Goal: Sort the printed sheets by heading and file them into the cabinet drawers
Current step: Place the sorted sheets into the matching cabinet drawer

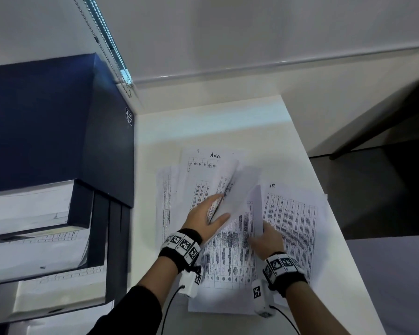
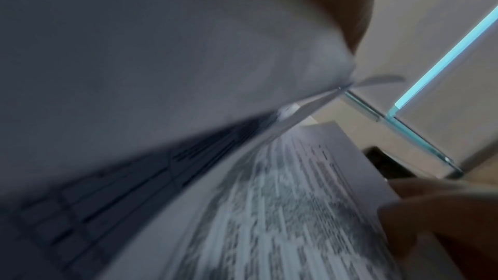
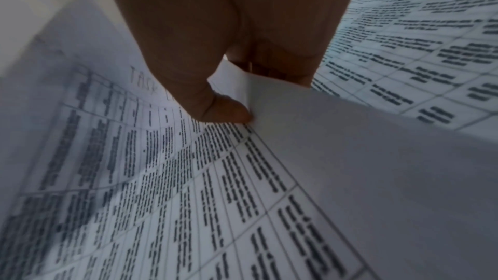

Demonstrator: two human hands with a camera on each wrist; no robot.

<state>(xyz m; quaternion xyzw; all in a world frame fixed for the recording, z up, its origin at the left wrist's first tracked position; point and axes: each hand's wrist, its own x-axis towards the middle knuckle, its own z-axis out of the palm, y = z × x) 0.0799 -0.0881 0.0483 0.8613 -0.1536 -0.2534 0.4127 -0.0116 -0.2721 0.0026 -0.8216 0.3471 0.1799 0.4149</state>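
Handwritten "Adm" heads the far sheet point(image 1: 205, 157), "HR" the right sheet point(image 1: 293, 213); table print is illegible.

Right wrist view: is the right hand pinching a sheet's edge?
Yes: the right hand pinches the edge of a lifted white printed sheet between thumb and fingers, above the spread printed table sheets.

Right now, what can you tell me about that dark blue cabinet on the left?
The cabinet is a dark blue box that looks like card or board, standing at the left end of the white table, against the wall. A small white logo marks its right side. Its drawers are pulled out in steps toward the person, and printed sheets lie inside some of them. Neither hand touches it.
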